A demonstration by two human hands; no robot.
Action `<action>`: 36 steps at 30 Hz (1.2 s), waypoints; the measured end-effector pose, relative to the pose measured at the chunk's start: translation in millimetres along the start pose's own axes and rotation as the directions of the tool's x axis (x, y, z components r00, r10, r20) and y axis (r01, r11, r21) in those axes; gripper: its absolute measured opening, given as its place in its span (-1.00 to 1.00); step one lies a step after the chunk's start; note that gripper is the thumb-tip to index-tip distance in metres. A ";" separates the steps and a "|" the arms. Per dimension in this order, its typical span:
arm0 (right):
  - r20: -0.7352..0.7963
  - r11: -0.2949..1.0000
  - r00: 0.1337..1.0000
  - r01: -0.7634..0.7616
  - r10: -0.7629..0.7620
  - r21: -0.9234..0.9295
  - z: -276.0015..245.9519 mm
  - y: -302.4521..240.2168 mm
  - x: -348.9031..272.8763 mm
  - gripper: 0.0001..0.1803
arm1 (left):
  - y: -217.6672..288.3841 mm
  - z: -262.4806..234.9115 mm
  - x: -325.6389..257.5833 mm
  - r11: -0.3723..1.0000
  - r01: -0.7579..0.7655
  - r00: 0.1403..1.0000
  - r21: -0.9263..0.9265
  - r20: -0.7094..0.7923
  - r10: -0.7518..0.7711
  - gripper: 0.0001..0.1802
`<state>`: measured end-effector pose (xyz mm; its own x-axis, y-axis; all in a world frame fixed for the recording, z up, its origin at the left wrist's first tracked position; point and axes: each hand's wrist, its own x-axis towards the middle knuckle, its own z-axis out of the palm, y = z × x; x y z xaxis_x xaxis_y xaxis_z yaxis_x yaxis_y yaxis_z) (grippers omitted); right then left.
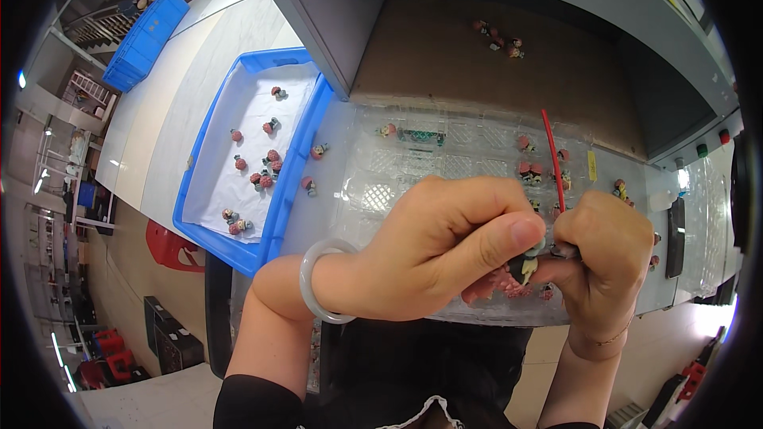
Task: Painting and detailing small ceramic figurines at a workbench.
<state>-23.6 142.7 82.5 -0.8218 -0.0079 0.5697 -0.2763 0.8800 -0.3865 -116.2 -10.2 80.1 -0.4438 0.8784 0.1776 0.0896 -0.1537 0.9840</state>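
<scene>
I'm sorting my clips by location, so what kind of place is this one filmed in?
Probably a small-parts assembly or packing workshop. A blue tray holds loose strawberry-like figurines, a clear plastic blister tray with moulded pockets lies on the bench, and more blue crates sit along the long worktable.

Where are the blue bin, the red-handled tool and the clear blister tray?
blue bin (280, 205): head view, on its right wall.
red-handled tool (553, 160): head view, mid-handle above the right hand.
clear blister tray (457, 165): head view, on an empty gridded pocket.
</scene>
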 end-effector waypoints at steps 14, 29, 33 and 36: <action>0.022 1.000 1.000 -0.006 0.007 -0.014 -0.3 -0.9 -0.9 -0.45 | 4.5 -0.4 0.2 0.999 0.047 0.999 -0.026 0.006 -0.047 -0.72; 0.025 1.000 1.000 0.019 -0.018 -0.017 -2.6 -2.8 1.8 -0.56 | 5.2 1.0 2.1 0.998 0.054 0.998 -0.013 -0.029 -0.055 -0.75; 0.025 1.000 0.999 0.019 -0.020 0.015 -2.0 -4.6 2.9 -0.59 | 7.2 1.1 1.4 0.998 0.058 0.998 -0.025 -0.036 -0.059 -0.75; 0.035 1.000 0.999 0.008 -0.008 0.011 -1.0 -4.8 2.9 -0.59 | 6.0 0.1 1.9 0.999 0.045 0.999 -0.016 -0.031 -0.045 -0.76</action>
<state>-24.1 138.9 86.7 -0.8364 -0.0318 0.5472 -0.2883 0.8745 -0.3900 -116.4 -9.4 86.3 -0.4745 0.8701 0.1333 0.0559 -0.1214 0.9910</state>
